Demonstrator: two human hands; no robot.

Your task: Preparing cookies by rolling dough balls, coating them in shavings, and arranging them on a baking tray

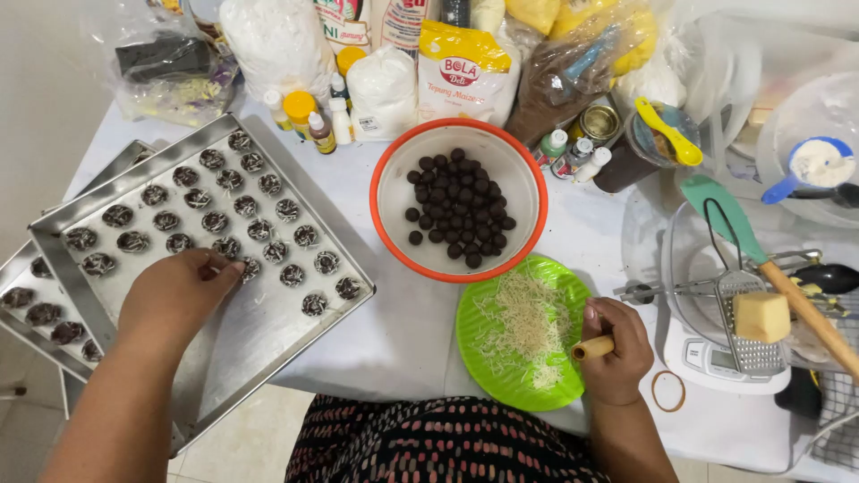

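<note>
Now, left hand pinching a cookie on the tray; right hand clamped on a wooden stick; yellow-topped white pouch behind

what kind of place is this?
Likely a home kitchen table set up for baking: a metal baking tray of small dark sweets, a bowl of dark dough balls, and flour bags at the back.

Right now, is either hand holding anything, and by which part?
The right hand grips a short wooden stick near one end, over the green plate. The left hand rests on the baking tray; whether its fingers hold anything cannot be told.
</note>
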